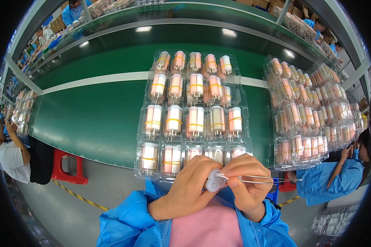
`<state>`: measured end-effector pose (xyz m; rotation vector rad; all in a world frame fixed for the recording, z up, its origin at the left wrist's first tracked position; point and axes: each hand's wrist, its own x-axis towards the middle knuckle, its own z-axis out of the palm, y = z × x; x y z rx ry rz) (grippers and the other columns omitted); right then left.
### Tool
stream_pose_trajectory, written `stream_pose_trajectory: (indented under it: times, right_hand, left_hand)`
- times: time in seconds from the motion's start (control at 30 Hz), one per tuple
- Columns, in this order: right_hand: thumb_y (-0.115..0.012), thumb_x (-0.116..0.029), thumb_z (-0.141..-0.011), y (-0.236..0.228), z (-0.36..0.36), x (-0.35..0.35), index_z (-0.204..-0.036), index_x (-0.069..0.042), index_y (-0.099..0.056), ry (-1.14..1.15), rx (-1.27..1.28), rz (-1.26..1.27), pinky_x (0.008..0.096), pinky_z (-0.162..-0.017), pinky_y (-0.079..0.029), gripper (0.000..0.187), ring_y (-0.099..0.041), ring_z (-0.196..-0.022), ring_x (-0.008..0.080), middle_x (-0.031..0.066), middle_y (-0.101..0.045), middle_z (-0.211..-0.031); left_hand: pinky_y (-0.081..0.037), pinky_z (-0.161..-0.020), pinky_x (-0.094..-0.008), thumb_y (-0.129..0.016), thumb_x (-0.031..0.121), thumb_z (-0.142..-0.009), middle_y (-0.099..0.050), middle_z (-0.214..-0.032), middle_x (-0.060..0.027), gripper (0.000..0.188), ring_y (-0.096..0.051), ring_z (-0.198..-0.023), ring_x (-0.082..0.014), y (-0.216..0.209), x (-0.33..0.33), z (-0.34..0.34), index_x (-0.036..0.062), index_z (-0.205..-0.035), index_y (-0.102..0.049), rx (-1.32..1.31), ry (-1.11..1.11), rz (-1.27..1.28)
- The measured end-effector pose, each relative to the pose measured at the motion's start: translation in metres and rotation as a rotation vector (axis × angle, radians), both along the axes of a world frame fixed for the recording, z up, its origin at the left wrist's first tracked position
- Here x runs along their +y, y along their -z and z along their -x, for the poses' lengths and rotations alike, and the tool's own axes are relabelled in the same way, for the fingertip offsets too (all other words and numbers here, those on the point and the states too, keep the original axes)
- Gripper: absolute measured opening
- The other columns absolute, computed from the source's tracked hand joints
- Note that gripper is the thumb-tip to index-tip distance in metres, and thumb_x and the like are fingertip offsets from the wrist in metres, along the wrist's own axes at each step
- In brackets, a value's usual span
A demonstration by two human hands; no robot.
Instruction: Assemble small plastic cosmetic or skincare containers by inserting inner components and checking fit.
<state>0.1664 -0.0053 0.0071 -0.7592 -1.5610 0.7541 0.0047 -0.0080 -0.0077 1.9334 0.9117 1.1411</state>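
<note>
My left hand (pixel 187 187) is closed around a small part whose pale grey oval end (pixel 214 183) faces up and to the right. The rest of that part is hidden behind my fingers. In my right hand (pixel 249 183) I pinch a pair of slim metal tweezers (pixel 261 179); their tips touch or nearly touch the oval end. Just beyond both hands lies a clear plastic tray (pixel 141 136) with rows of compartments. Pink, white and greyish cylinders (pixel 153 117) stand in it in bundles, held by yellow bands, with metal prongs at their near ends.
The trays rest on a green work surface (pixel 86 115) with a white stripe. More filled trays (pixel 299 115) are at the right. Co-workers sit at the left (pixel 14 158) and right (pixel 336 177). A red stool (pixel 68 168) stands at the left, below the table edge.
</note>
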Motion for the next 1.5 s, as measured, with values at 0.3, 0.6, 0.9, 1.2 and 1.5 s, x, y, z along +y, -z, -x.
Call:
stream_pose_trajectory:
  times: [0.3, 0.6, 0.9, 1.2, 1.5]
  right_hand:
    - [-0.07, 0.0, -0.076, 0.001, -0.001, 0.002, -0.084, 0.001, -0.066, -0.027, 0.033, 0.012, 0.0302, -0.062, -0.05, 0.01, -0.064, -0.069, 0.0227, 0.0119, -0.068, -0.08]
    - [-0.072, -0.004, -0.075, 0.002, -0.005, 0.005, -0.081, -0.001, -0.066, -0.085, 0.04, -0.001, 0.0302, -0.062, -0.051, 0.009, -0.064, -0.068, 0.0226, 0.0102, -0.068, -0.077]
    - [-0.073, 0.0, -0.071, -0.007, -0.007, 0.007, -0.079, -0.001, -0.067, -0.077, -0.105, -0.086, 0.0314, -0.062, -0.051, 0.01, -0.063, -0.068, 0.0259, 0.0115, -0.067, -0.076]
    - [-0.073, 0.002, -0.069, -0.016, -0.004, 0.004, -0.08, -0.001, -0.067, -0.039, -0.255, -0.136, 0.0318, -0.063, -0.051, 0.014, -0.062, -0.069, 0.0268, 0.0114, -0.066, -0.077]
    - [-0.074, -0.015, -0.079, 0.001, -0.013, -0.004, -0.088, 0.001, -0.065, 0.161, 0.133, -0.18, 0.032, -0.063, -0.05, 0.021, -0.065, -0.073, 0.0246, 0.0136, -0.067, -0.082]
  left_hand:
    - [-0.044, -0.07, -0.04, -0.073, 0.007, -0.076, -0.056, -0.094, -0.015, 0.035, -0.055, -0.082, -0.0332, 0.0, 0.0, -0.001, -0.0003, -0.104, -0.053, -0.008, 0.003, -0.015]
    - [-0.044, -0.069, -0.0376, -0.079, 0.007, -0.07, -0.058, -0.093, -0.013, 0.04, -0.056, -0.08, -0.0298, 0.004, -0.002, -0.002, 0.0023, -0.102, -0.055, -0.013, 0.007, -0.004]
    - [-0.044, -0.07, -0.0382, -0.075, 0.005, -0.072, -0.057, -0.093, -0.016, 0.038, -0.055, -0.082, -0.0315, 0.002, 0.0, 0.0, -0.0012, -0.104, -0.054, -0.012, 0.056, -0.005]
    - [-0.044, -0.071, -0.0408, -0.068, 0.001, -0.071, -0.056, -0.095, -0.015, 0.035, -0.053, -0.084, -0.0347, -0.001, 0.001, 0.0, -0.0011, -0.103, -0.053, 0.094, -0.009, -0.079]
    - [-0.046, -0.068, -0.0355, -0.078, 0.002, -0.07, -0.058, -0.09, -0.0124, 0.037, -0.057, -0.079, -0.0282, -0.007, 0.001, -0.002, 0.0025, -0.099, -0.055, 0.016, -0.047, 0.002]
